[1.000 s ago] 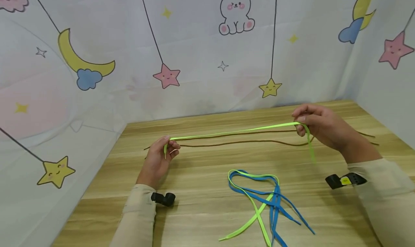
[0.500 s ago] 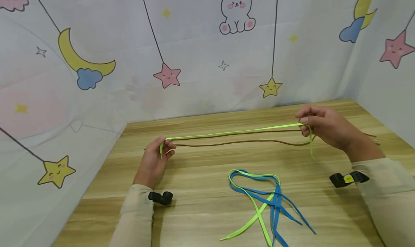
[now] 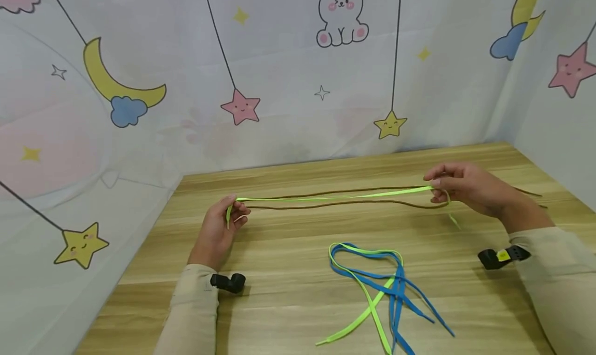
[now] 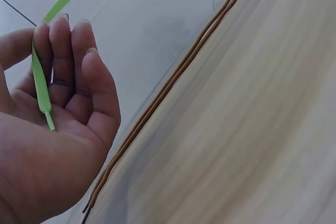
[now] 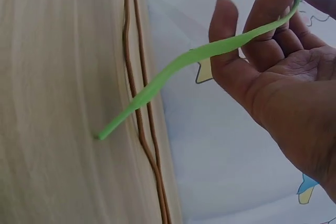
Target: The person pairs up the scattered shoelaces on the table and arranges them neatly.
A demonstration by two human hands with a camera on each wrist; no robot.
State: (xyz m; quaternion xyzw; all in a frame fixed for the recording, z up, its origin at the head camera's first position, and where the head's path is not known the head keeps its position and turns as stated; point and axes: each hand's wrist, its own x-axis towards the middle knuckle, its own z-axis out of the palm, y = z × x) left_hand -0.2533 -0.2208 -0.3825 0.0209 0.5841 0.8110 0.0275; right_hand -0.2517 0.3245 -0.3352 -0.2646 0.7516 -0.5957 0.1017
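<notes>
A flat neon-green shoelace (image 3: 335, 197) is stretched nearly straight between my two hands above the table. My left hand (image 3: 218, 230) pinches it near one end between thumb and forefinger; the short tipped tail (image 4: 41, 85) hangs over the palm in the left wrist view. My right hand (image 3: 475, 189) pinches it near the other end, and a loose tail (image 5: 197, 53) dangles from the fingers in the right wrist view. Behind and below the stretched lace, two thin brown shoelaces (image 3: 326, 207) lie side by side across the back of the table, partly hidden by my hands.
In front lies a folded blue shoelace (image 3: 372, 282) together with another green shoelace (image 3: 351, 326), their ends crossing towards me. The wooden table (image 3: 279, 313) meets a patterned cloth (image 3: 288, 132) at its back edge. Black wrist cameras sit on both sleeves.
My hands have drifted slightly farther apart, the left one leftward. The right hand has come down a little, so the green shoelace now runs lower, between the two brown ones in the head view.
</notes>
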